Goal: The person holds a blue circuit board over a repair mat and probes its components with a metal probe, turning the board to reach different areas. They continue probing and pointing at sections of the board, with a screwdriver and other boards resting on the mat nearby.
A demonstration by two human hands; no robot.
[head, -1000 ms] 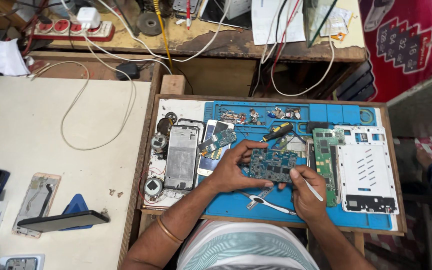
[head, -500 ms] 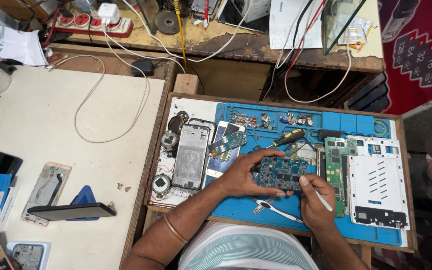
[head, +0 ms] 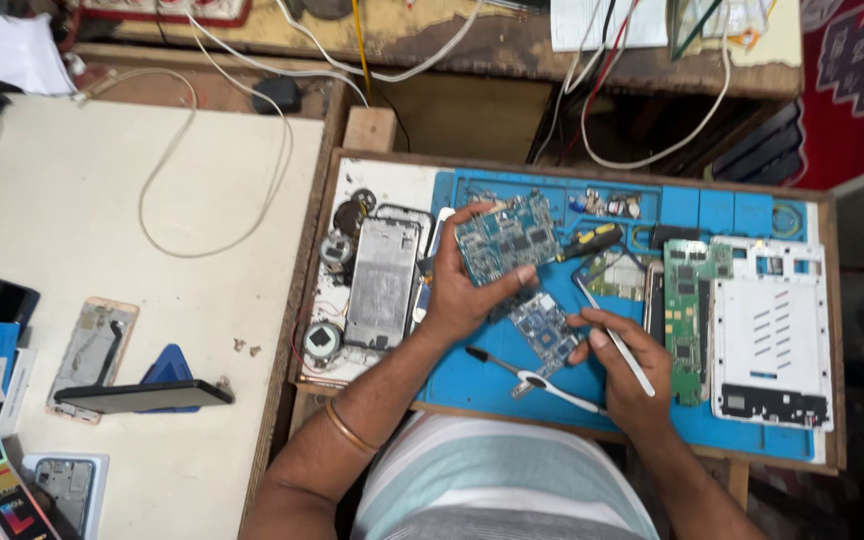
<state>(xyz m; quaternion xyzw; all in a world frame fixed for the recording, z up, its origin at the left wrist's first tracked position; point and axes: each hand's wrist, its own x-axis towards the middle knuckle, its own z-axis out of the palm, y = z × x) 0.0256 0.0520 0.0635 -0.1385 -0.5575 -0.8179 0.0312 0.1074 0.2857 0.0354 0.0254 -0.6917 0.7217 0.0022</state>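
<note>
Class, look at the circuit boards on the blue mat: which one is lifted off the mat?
The teal circuit board in the left hand. The small blue board and the long green board lie flat on the mat.

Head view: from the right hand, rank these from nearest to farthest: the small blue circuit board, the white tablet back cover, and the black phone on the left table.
From the right hand:
1. Small blue circuit board, touching its fingertips on the mat.
2. White tablet back cover, at the mat's right end.
3. Black phone, far across on the white table.
</note>
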